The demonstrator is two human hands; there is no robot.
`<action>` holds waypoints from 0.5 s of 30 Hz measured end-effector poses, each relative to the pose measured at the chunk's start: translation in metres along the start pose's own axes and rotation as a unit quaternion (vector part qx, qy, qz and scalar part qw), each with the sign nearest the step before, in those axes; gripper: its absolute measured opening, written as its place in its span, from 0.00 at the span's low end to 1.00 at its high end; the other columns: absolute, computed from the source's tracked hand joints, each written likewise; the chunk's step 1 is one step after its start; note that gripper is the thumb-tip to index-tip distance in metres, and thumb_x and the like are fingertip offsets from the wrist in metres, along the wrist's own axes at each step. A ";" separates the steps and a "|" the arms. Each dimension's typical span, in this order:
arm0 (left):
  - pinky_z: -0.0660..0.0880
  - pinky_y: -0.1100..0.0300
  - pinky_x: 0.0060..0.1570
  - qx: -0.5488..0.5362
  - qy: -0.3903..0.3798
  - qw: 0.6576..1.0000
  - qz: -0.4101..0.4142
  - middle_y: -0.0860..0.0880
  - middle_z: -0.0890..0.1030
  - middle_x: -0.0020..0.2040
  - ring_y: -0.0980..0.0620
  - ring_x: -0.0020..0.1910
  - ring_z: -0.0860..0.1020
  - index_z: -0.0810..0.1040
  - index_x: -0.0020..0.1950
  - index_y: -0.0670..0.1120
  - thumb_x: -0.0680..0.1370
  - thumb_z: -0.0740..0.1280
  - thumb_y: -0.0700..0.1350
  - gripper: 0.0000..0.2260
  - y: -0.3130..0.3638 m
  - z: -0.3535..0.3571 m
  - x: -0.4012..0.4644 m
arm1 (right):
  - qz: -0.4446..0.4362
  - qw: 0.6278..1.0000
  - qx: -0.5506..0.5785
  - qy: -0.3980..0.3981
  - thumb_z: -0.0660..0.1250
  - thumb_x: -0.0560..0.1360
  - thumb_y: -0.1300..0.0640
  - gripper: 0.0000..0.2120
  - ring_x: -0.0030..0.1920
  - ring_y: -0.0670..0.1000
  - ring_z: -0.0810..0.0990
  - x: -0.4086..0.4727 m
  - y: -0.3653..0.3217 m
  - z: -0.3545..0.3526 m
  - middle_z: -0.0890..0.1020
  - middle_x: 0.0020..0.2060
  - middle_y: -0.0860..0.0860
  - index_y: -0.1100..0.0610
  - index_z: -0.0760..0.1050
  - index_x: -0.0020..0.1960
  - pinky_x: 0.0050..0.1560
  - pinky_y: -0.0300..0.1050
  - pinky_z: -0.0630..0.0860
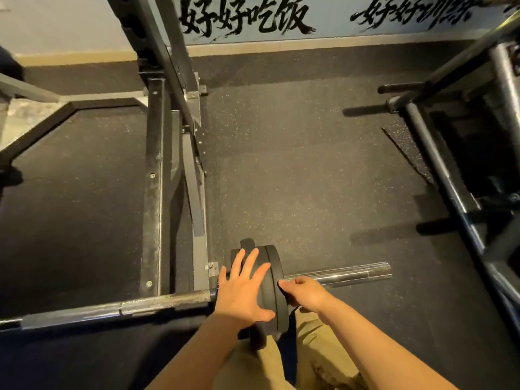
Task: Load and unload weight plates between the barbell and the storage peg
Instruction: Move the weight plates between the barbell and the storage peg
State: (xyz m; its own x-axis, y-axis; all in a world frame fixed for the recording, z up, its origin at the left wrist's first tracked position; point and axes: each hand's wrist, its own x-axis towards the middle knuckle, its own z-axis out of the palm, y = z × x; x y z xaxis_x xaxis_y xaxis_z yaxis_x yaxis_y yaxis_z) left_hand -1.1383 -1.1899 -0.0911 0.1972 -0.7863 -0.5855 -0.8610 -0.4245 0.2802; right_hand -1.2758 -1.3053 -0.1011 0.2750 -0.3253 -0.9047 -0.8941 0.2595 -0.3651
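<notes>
In the head view, black weight plates [271,288] sit on the barbell [157,304] at about 6 o'clock, the bare sleeve end running toward 3 o'clock. The left hand [242,291] lies flat, fingers spread, on the plates' rim. The right hand [305,295] curls its fingers round the outermost plate's edge. A rack [153,175] stands at 10 o'clock.

The head view is dim and warm, with the dark speckled floor [295,164] brightest through its middle and falling off to near black toward the left edge and lower corners. Long soft shadows of the pegs [399,88] stretch leftward across the floor, and a thin glare runs along the barbell [337,275] sleeve. Wide-angle distortion bows the rack [153,164] posts outward near the edges, and detail is soft and slightly smeared throughout.
</notes>
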 end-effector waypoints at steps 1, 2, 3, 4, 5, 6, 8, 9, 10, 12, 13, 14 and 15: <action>0.42 0.38 0.74 -0.001 -0.007 1.000 -0.008 0.53 0.34 0.78 0.46 0.76 0.32 0.47 0.78 0.58 0.70 0.68 0.65 0.44 0.001 -0.001 0.000 | 0.002 1.000 -0.015 -0.007 0.62 0.77 0.39 0.22 0.52 0.52 0.78 0.004 -0.002 -0.002 0.80 0.52 0.52 0.56 0.75 0.57 0.51 0.45 0.75; 0.41 0.38 0.74 0.004 -0.014 1.000 -0.015 0.53 0.33 0.78 0.47 0.76 0.32 0.47 0.78 0.58 0.70 0.68 0.65 0.44 0.002 -0.001 0.000 | -0.001 0.999 -0.028 -0.015 0.62 0.77 0.39 0.23 0.53 0.52 0.78 0.006 -0.005 -0.004 0.80 0.53 0.53 0.57 0.74 0.60 0.52 0.45 0.75; 0.41 0.39 0.74 0.001 -0.019 0.999 -0.030 0.54 0.33 0.78 0.47 0.76 0.32 0.46 0.78 0.58 0.71 0.69 0.65 0.44 0.004 -0.003 -0.002 | -0.006 0.999 -0.043 -0.023 0.62 0.77 0.40 0.23 0.52 0.51 0.78 0.007 -0.007 -0.006 0.80 0.51 0.53 0.58 0.74 0.60 0.51 0.44 0.75; 0.42 0.39 0.74 -0.010 -0.017 0.999 -0.047 0.54 0.32 0.77 0.46 0.76 0.33 0.45 0.78 0.58 0.71 0.69 0.64 0.44 0.007 -0.001 -0.002 | -0.009 0.997 -0.060 -0.036 0.62 0.78 0.40 0.23 0.49 0.50 0.78 0.009 -0.010 -0.009 0.80 0.49 0.52 0.58 0.74 0.59 0.48 0.43 0.75; 0.44 0.40 0.75 -0.024 -0.006 0.998 -0.062 0.54 0.33 0.77 0.46 0.77 0.35 0.46 0.78 0.58 0.71 0.69 0.64 0.44 0.012 0.003 -0.005 | -0.011 0.995 -0.083 -0.055 0.61 0.78 0.39 0.22 0.48 0.50 0.78 0.011 -0.011 -0.013 0.80 0.48 0.52 0.58 0.73 0.59 0.45 0.42 0.75; 0.50 0.39 0.75 -0.035 0.026 0.997 -0.065 0.53 0.36 0.79 0.44 0.78 0.41 0.50 0.78 0.57 0.70 0.71 0.63 0.44 0.017 0.008 -0.007 | -0.010 0.992 -0.106 -0.071 0.61 0.77 0.38 0.22 0.46 0.50 0.77 0.014 -0.012 -0.016 0.79 0.47 0.52 0.57 0.73 0.57 0.42 0.41 0.74; 0.70 0.38 0.64 -0.060 0.101 0.990 -0.077 0.47 0.51 0.79 0.39 0.75 0.61 0.66 0.74 0.53 0.61 0.77 0.62 0.44 0.030 0.015 -0.013 | -0.012 0.984 -0.151 -0.097 0.60 0.77 0.36 0.22 0.41 0.51 0.76 0.018 -0.013 -0.022 0.79 0.42 0.53 0.56 0.73 0.51 0.38 0.41 0.72; 0.75 0.39 0.58 -0.081 0.142 0.983 -0.085 0.45 0.58 0.77 0.38 0.71 0.67 0.71 0.71 0.50 0.59 0.79 0.60 0.43 0.034 0.021 -0.014 | -0.012 0.980 -0.169 -0.104 0.60 0.77 0.36 0.22 0.39 0.51 0.76 0.021 -0.013 -0.023 0.78 0.39 0.52 0.56 0.73 0.49 0.36 0.42 0.71; 0.75 0.40 0.58 -0.102 0.172 0.974 -0.104 0.44 0.62 0.76 0.39 0.71 0.69 0.73 0.69 0.49 0.59 0.80 0.58 0.40 0.040 0.027 -0.016 | -0.012 0.977 -0.180 -0.114 0.60 0.77 0.37 0.21 0.37 0.50 0.76 0.023 -0.012 -0.024 0.77 0.37 0.52 0.56 0.73 0.49 0.35 0.42 0.71; 0.73 0.42 0.62 -0.126 0.249 0.947 -0.160 0.43 0.69 0.73 0.41 0.69 0.70 0.74 0.68 0.49 0.63 0.80 0.52 0.35 0.055 0.035 -0.021 | -0.022 0.976 -0.172 -0.132 0.63 0.77 0.38 0.23 0.37 0.48 0.76 0.025 -0.015 -0.027 0.78 0.42 0.52 0.56 0.70 0.59 0.32 0.40 0.70; 0.73 0.44 0.61 -0.151 0.304 0.919 -0.199 0.43 0.72 0.69 0.42 0.67 0.72 0.75 0.66 0.49 0.65 0.79 0.50 0.31 0.065 0.039 -0.025 | -0.037 0.975 -0.170 -0.136 0.64 0.77 0.40 0.25 0.42 0.49 0.77 0.028 -0.018 -0.030 0.78 0.49 0.53 0.57 0.67 0.64 0.36 0.40 0.72; 0.75 0.47 0.59 -0.186 0.363 0.879 -0.246 0.45 0.75 0.64 0.45 0.62 0.74 0.75 0.62 0.49 0.68 0.78 0.47 0.25 0.075 0.042 -0.031 | -0.059 0.974 -0.177 -0.126 0.65 0.77 0.41 0.29 0.50 0.51 0.77 0.033 -0.021 -0.032 0.77 0.58 0.55 0.57 0.64 0.70 0.43 0.41 0.74; 0.76 0.51 0.55 -0.246 0.410 0.828 -0.293 0.48 0.76 0.58 0.49 0.57 0.75 0.75 0.57 0.49 0.71 0.75 0.46 0.18 0.086 0.044 -0.037 | -0.084 0.972 -0.193 -0.108 0.64 0.76 0.40 0.32 0.57 0.53 0.76 0.038 -0.027 -0.036 0.74 0.64 0.56 0.56 0.60 0.73 0.52 0.44 0.74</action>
State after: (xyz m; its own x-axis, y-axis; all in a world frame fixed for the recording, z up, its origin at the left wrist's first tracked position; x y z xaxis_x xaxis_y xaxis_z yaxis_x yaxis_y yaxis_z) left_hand -1.2404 -1.1782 -0.0787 0.9395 -0.3346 -0.0739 -0.2487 -0.8143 0.5245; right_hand -1.2544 -1.3575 -0.1173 0.4586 -0.1244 -0.8799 -0.8849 -0.1551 -0.4393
